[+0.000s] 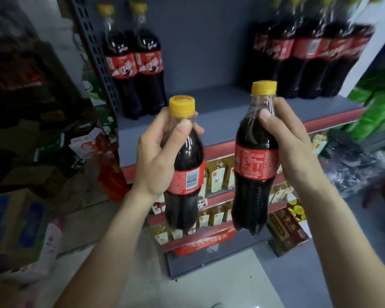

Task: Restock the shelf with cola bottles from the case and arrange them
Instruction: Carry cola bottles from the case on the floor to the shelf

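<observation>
My left hand grips a cola bottle by its upper body, just under the yellow cap. My right hand grips a second cola bottle the same way, a little higher. Both bottles hang upright in front of the grey shelf. On that shelf two cola bottles stand at the left end and a group of several cola bottles stands at the right end, with a bare stretch between them. The case is not in view.
Lower shelves hold yellow drink cartons and a box of gold coins. Stacked cartons and boxes crowd the floor at the left. Green packs and dark plastic-wrapped goods sit at the right. A perforated upright post bounds the shelf's left side.
</observation>
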{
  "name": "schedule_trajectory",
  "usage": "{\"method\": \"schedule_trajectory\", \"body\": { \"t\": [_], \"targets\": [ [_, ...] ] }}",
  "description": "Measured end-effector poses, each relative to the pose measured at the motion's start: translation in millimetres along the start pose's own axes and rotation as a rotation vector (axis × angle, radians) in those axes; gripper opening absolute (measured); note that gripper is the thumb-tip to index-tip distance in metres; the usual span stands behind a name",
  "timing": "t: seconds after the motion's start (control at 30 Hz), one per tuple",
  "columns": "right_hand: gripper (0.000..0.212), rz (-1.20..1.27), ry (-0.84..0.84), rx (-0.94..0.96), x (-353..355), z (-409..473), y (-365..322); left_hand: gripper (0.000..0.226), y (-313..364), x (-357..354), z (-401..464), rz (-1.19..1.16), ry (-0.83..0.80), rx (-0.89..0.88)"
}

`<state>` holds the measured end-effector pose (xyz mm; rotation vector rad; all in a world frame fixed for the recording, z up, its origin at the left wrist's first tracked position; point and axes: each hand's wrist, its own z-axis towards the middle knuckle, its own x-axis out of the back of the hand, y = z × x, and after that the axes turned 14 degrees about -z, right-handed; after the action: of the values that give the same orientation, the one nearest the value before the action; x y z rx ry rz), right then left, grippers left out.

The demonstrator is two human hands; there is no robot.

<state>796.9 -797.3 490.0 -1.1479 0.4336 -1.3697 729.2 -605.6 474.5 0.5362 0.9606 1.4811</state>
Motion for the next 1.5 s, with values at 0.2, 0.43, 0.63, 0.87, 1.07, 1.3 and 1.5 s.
{"method": "schedule_trajectory", "body": {
  "t": [0.2, 0.43, 0.63, 0.87, 1.07, 1.3, 1.5],
  "targets": [
    [0.011, -0.01, 0.032, 0.247, 85, 55, 17, 0.01, -6, -80, 67, 0.168, 0.043, -0.272],
    [0.032, -0.116, 0.025, 0.529, 139, 120, 52, 0.036, -43, -148, 114, 0.447, 0.065, -0.542],
    [0.042, -0.18, 0.131, 0.564, 129, 172, 89, 0.06, -95, -160, 160, 0.664, 0.299, -0.576],
    [0.049, -0.272, 0.257, 0.44, 87, 244, 109, 0.061, -141, -136, 228, 0.764, 0.471, -0.389],
    [0.05, -0.453, 0.32, 0.288, 60, 293, 120, 0.039, -162, -124, 277, 0.753, 0.523, -0.326],
    [0.045, -0.516, 0.226, 0.13, 42, 316, 126, 0.033, -175, -107, 324, 0.601, 0.392, -0.117],
    [0.068, -0.944, 0.182, 0.28, 30, 307, 149, 0.074, -178, -91, 310, 0.755, 0.249, 0.016]
  ]
}}
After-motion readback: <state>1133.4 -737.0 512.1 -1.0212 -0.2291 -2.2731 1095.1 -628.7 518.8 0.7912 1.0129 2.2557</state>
